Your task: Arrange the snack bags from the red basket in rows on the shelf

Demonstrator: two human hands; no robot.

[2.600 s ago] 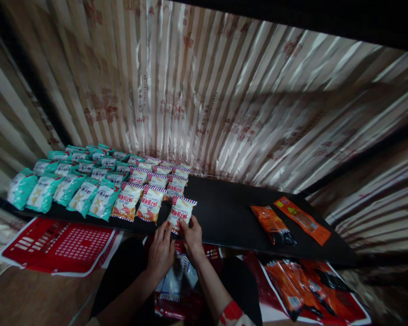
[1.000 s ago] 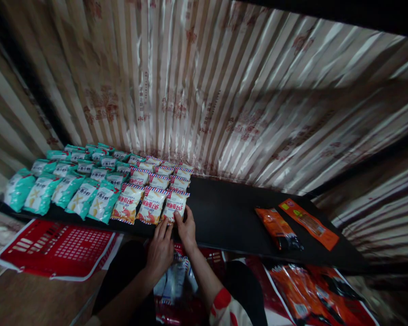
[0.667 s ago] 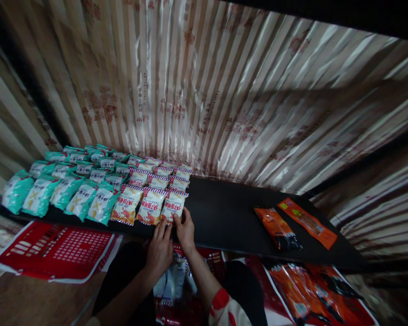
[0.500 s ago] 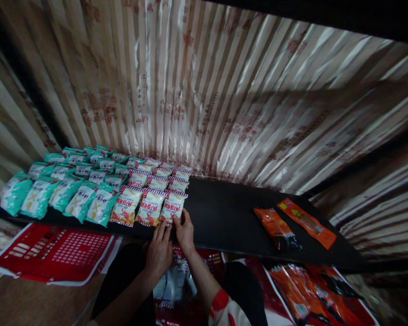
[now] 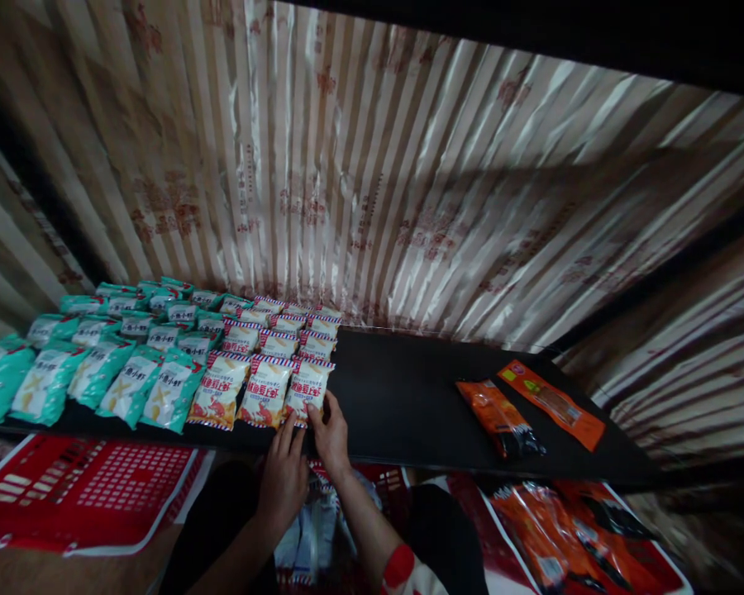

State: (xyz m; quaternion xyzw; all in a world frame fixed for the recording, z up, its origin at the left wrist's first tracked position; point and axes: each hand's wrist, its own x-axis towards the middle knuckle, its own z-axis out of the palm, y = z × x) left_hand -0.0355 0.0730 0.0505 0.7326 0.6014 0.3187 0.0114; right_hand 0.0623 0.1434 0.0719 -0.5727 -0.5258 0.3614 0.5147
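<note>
White, the rightmost front packet (image 5: 308, 387) meets our right hand (image 5: 331, 438) and, seemingly, our left hand (image 5: 287, 473). Whether either grips, we cannot tell.

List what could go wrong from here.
1. The left hand and right hand are both at the end front packet; a sideways push might shove the middle front packet, right beside it.
2. The front teal bags sit near the shelf edge; a knock could drop one toward the red basket below.
</note>
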